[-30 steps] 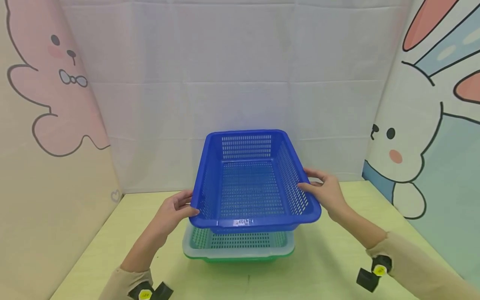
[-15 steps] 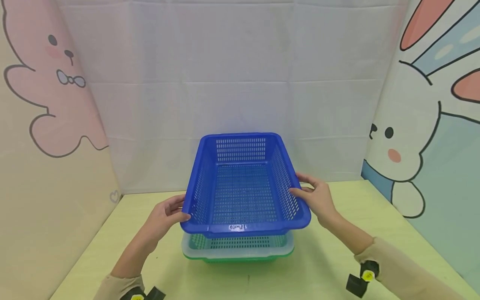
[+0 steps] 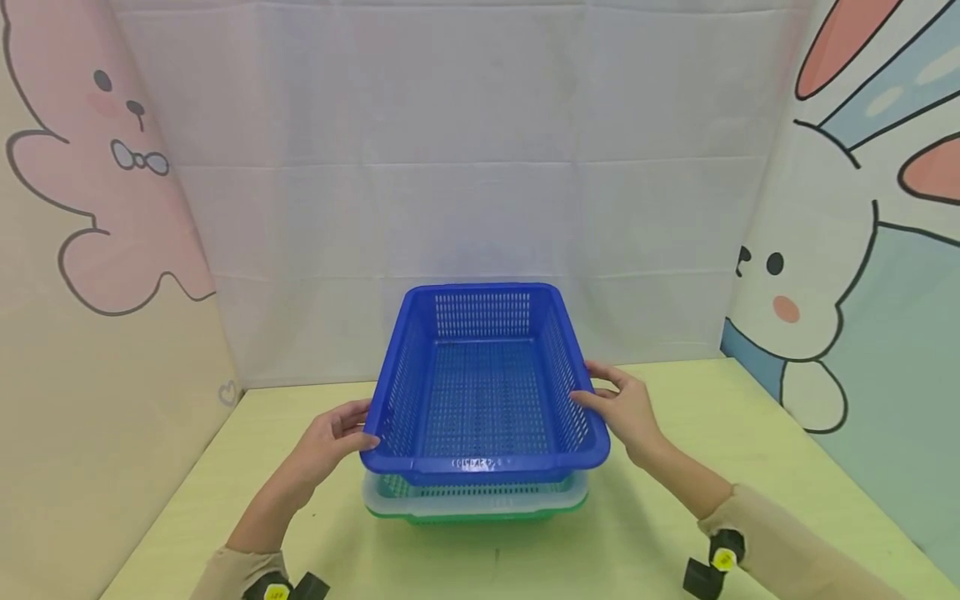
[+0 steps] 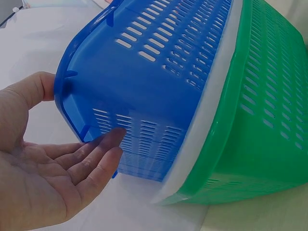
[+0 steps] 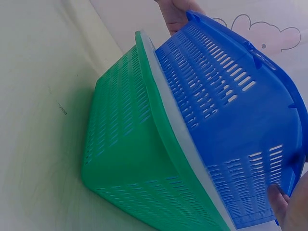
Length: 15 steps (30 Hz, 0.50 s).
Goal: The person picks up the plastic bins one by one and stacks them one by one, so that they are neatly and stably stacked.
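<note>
A blue plastic basket [image 3: 487,400] with slotted walls is held between both hands over a stack. Under it are a white basket [image 3: 472,505] and a green basket [image 3: 480,519], nested together on the table. My left hand [image 3: 330,442] grips the blue rim at its left side, thumb on top and fingers beneath. On the opposite side my right hand [image 3: 621,410] pinches the rim the same way. The left wrist view shows the blue basket [image 4: 144,72] partly down inside the white rim [image 4: 211,110], with the green wall [image 4: 269,96] outside it.
The pale yellow table [image 3: 675,500] runs back to a white cloth wall [image 3: 480,167]. Side panels carry a pink bear drawing [image 3: 112,167] at left and a white rabbit drawing [image 3: 810,275] at right.
The blue basket has moved left and down onto the stack, with both hands on its rim. Less of the white basket shows beneath it now.
</note>
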Tool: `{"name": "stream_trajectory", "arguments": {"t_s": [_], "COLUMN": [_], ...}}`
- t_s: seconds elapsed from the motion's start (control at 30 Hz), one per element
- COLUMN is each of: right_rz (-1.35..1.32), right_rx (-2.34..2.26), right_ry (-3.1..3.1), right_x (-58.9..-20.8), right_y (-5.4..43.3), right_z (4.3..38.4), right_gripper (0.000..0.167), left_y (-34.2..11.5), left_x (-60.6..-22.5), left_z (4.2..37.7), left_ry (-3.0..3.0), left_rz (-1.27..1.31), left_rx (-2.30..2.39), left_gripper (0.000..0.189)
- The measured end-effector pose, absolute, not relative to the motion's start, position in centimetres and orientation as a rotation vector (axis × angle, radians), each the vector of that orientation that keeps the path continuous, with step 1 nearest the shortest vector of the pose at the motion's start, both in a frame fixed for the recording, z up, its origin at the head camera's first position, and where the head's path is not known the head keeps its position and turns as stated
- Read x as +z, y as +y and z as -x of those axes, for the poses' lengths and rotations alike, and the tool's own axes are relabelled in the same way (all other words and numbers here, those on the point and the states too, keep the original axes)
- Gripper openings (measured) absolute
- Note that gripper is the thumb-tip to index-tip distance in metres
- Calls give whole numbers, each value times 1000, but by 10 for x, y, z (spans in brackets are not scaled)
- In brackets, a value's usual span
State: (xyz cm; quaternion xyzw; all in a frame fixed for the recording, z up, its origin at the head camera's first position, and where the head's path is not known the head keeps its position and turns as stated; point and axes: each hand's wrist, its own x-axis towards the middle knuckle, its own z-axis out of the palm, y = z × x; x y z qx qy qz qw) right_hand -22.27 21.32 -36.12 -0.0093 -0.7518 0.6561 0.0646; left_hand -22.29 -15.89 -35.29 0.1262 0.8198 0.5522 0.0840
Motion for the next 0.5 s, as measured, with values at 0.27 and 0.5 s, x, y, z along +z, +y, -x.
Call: {"name": "stream_trajectory", "arguments": {"t_s": [0.27, 0.5], "right_rz": [51, 77], "right_rx": [1986, 1999], "right_ry": [-2278, -2285], "right_x": [-372, -379], "right_y": [212, 209], "right_z": [224, 224], "right_gripper": [56, 55], "left_y": [-163, -166], "left_x": [-363, -371], "left_z": [225, 226], "left_ry": [2433, 2427], "left_rz": [-422, -427], "left_rx": [1636, 1636], "left_gripper": [58, 58]}}
